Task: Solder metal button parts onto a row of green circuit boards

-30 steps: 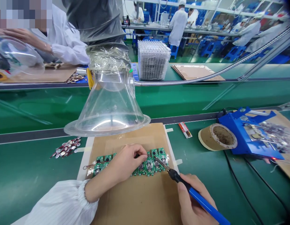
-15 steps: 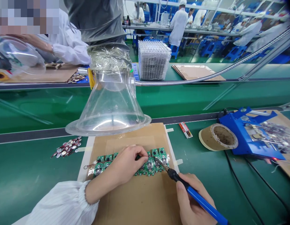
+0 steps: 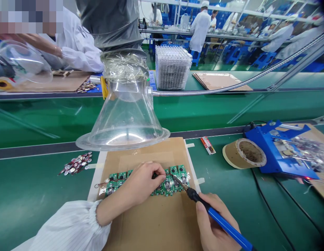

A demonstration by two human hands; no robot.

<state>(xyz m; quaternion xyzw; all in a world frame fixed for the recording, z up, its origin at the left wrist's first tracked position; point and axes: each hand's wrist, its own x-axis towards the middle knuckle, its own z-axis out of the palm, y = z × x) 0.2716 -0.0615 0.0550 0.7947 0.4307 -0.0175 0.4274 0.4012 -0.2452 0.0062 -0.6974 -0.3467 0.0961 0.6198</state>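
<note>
From the head view, we see almost nothing changed over the last second: our left hand [image 3: 141, 183] stays pinched, fingertips narrow on a small part pressed against the green circuit-board panel [image 3: 164, 181], and our right hand [image 3: 213, 226] keeps its closed grip on the blue soldering iron [image 3: 216, 218], tip resting on the panel's right end, so we judge one joint is being worked. The panel lies on a taped cardboard mat [image 3: 156, 223] on the green bench, under a clear fume hood [image 3: 125, 115]. Metal discs [image 3: 75, 164] lie left, the blue iron stand [image 3: 275, 150] right; white-coated workers sit beyond.
</note>
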